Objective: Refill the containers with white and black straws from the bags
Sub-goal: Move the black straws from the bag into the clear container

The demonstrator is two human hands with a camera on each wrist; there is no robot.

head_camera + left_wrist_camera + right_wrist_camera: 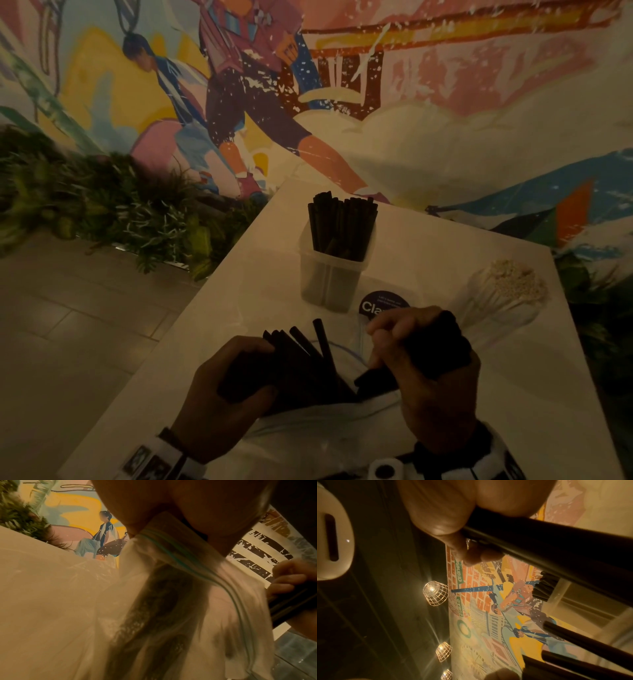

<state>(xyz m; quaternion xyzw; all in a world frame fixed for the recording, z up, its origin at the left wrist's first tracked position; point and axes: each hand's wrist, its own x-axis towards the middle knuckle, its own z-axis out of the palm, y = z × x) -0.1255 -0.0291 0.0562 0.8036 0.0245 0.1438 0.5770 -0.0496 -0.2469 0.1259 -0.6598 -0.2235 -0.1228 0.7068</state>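
Note:
A clear container (330,274) holding upright black straws (342,222) stands mid-table. In front of it lies a clear zip bag (325,421) with black straws (301,353) sticking out of its mouth. My left hand (239,370) grips the bag's mouth around those straws; the left wrist view shows the bag (154,588) hanging below the fingers. My right hand (404,342) grips a separate bunch of black straws (438,346) just right of the bag's mouth, also seen as black straws (556,547) in the right wrist view. A bundle of white straws (507,287) sits at the right.
A round dark sticker (378,303) lies on the white table (462,246) before the container. The table's left edge drops to a tiled floor (68,325). Plants (120,212) line the painted mural wall (445,102) behind. Wire lamps (435,592) hang overhead.

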